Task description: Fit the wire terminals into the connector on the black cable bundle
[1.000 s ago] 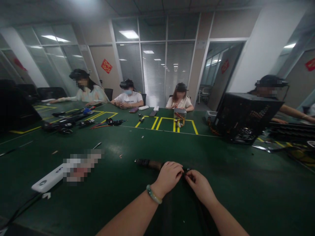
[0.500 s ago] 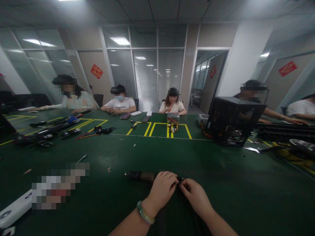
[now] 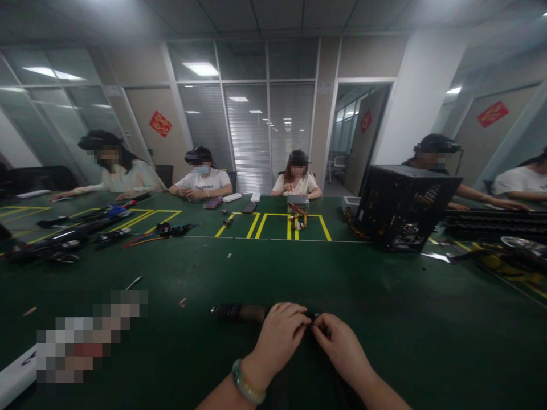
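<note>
My left hand (image 3: 280,337) and my right hand (image 3: 339,344) meet at the near edge of the green table (image 3: 384,307). Both are closed in a pinch on a small dark part between the fingertips. A dark rod-like tool (image 3: 239,312) with a brownish grip lies on the table and runs from under my left hand out to the left. Dark material lies below my hands, mostly hidden. A green bracelet (image 3: 247,387) is on my left wrist.
A black open computer case (image 3: 404,208) stands at the right. Cables and tools (image 3: 85,230) lie at the left. A white power strip (image 3: 17,376) is at the near left. Several people sit around the far side; yellow tape boxes (image 3: 273,226) mark the table.
The view has tilted up and swung slightly, so everything sits lower and more to the left in frame. My hands stay pinched together on the same spot.
</note>
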The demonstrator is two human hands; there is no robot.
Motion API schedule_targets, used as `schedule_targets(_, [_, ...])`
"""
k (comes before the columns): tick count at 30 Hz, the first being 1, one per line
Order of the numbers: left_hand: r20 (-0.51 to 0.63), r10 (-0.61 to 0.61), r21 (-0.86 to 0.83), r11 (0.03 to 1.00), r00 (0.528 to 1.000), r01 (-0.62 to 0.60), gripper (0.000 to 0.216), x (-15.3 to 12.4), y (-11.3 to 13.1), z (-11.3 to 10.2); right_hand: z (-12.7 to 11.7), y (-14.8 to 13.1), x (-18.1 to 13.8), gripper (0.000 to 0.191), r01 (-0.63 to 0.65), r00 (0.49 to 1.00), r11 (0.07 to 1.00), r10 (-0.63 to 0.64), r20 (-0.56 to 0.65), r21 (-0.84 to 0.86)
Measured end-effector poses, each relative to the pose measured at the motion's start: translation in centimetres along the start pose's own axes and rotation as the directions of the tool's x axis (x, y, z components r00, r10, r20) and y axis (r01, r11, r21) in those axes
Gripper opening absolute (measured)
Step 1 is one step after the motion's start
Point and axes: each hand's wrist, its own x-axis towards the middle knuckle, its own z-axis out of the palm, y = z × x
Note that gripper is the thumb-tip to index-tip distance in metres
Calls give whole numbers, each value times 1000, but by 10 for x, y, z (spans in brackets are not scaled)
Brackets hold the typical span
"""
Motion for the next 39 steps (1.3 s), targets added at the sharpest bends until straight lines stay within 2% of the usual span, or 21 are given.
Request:
schedule_targets(12, [5,-14,-48,999,1000,14,25,2,0,-2,3,4,2,11,-11,1000,1000,11,6,-21])
schedule_targets(29, [12,-16,31,999,1000,15,15,5,-2,2,-1,6,4,13,-19,1000,1000,19,11,-3])
schedule_targets(39, [-8,35,41,999,999,-35,15,1,0,1,-4,-2,-1,13,8,1000,1000,-8,1,-7])
